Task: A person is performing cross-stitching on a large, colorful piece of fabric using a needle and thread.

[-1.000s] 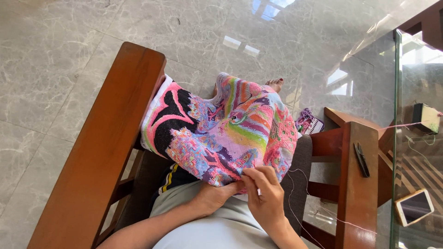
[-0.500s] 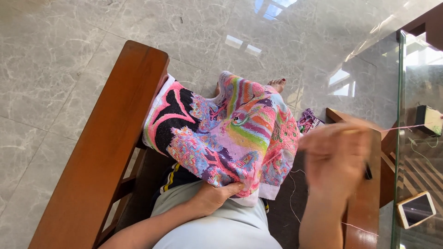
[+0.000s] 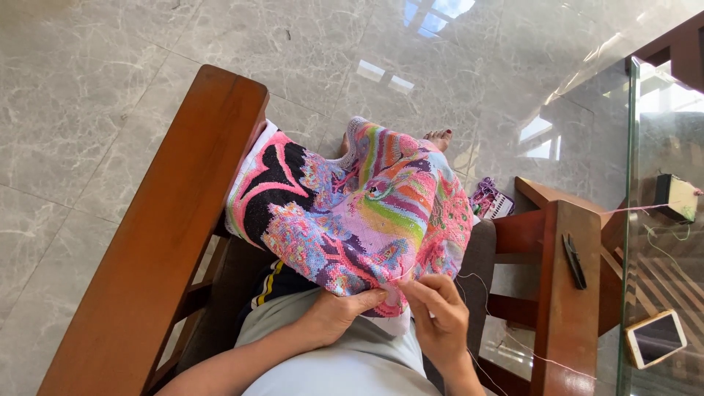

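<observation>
A large, brightly coloured cross-stitch cloth (image 3: 359,213) in pink, black, green and purple lies draped over my lap as I sit in a wooden armchair. My left hand (image 3: 339,314) grips the cloth's near edge from below, thumb on top. My right hand (image 3: 438,315) is at that same edge, its fingertips pinched together on the fabric where a thin pink thread (image 3: 543,357) leads off to the right. A needle is too small to make out.
The chair's broad left armrest (image 3: 169,242) and right armrest (image 3: 572,293) flank me; a dark clip (image 3: 574,262) lies on the right one. A glass table at right holds a phone (image 3: 655,338) and a small box (image 3: 676,198). Thread skeins (image 3: 490,199) lie on the marble floor.
My right hand swung out to the right with the thread half a second ago and has now come back to the cloth's near edge. The left hand has stayed put.
</observation>
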